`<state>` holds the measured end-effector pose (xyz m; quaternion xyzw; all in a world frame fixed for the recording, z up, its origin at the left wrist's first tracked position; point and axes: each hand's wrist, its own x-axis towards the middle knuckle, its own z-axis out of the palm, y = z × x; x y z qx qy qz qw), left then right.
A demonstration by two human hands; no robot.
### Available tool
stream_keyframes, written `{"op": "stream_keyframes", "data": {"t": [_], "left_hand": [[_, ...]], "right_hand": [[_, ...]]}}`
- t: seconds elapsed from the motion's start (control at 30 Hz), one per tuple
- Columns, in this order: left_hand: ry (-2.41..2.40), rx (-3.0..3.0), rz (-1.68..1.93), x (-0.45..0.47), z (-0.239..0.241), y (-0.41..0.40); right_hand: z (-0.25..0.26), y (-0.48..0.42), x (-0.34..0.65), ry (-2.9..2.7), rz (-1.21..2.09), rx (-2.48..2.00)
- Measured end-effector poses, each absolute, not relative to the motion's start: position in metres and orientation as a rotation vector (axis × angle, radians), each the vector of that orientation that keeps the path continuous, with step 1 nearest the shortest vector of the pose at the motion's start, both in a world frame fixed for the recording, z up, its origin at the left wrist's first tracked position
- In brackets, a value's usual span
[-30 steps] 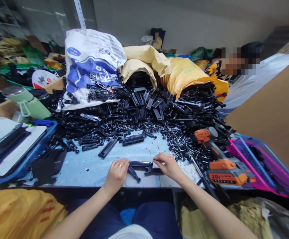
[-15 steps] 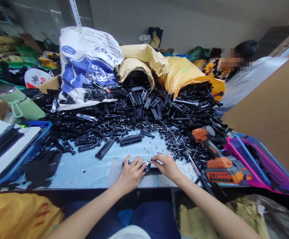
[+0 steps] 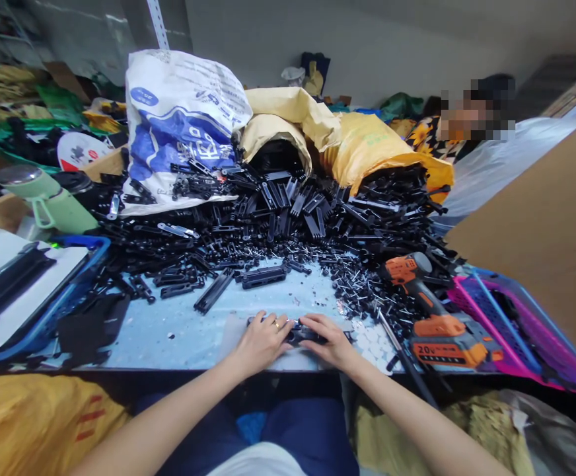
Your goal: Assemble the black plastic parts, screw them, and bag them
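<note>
Both hands are meeting at six o'clock, by the near edge of the tabletop [image 3: 183, 334]. The left hand [image 3: 261, 340] and right hand [image 3: 330, 342] are each curling narrowly over one black plastic part [image 3: 300, 334], pressing it flat. A heap of parts [image 3: 288, 211] is lying at twelve o'clock and a drill [image 3: 431, 317] at three. Uneven pressure could pinch a fingertip or flick the part off the edge.

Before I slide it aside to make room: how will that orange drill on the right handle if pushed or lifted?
The orange drill probably feels heavy for its size, weighted toward the bulky battery pack. Lying on its side, it seems unlikely to roll. Pushed, it would likely plough the loose black parts crowding it.
</note>
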<state>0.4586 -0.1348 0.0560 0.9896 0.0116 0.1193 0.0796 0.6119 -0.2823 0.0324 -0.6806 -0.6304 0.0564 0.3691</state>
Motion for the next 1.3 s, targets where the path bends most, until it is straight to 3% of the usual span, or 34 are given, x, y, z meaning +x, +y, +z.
{"op": "stream_keyframes", "data": {"t": [0.23, 0.5, 0.7, 0.77, 0.97, 1.07, 1.17, 1.3], "left_hand": [[0.239, 2.777, 0.355, 0.472, 0.044, -0.141], [0.023, 2.852, 0.34, 0.464, 0.051, -0.132], [0.157, 3.006, 0.384, 0.463, 0.059, -0.122], [0.167, 2.913, 0.445, 0.456, 0.07, -0.124], [0.036, 2.132, 0.608, 0.419, 0.119, -0.162], [0.11, 1.934, 0.733, 0.415, 0.123, -0.187], [0.172, 1.88, 0.958, 0.42, 0.109, -0.2], [0.155, 2.315, 1.039, 0.434, 0.072, -0.171]], "right_hand": [[0.016, -0.287, 0.617, -1.712, 0.072, -1.81], [0.035, -0.284, 0.637, -2.104, 0.068, -1.815], [0.046, -0.285, 0.631, -1.902, -0.198, -2.114], [0.064, -0.289, 0.623, -1.902, -0.126, -2.014], [0.122, -0.297, 0.578, -1.651, 0.55, -1.342], [0.102, -0.279, 0.543, -1.356, 0.589, -1.208], [0.062, -0.243, 0.52, -1.016, 0.28, -1.237], [0.039, -0.194, 0.55, -1.077, 0.173, -1.443]]}}
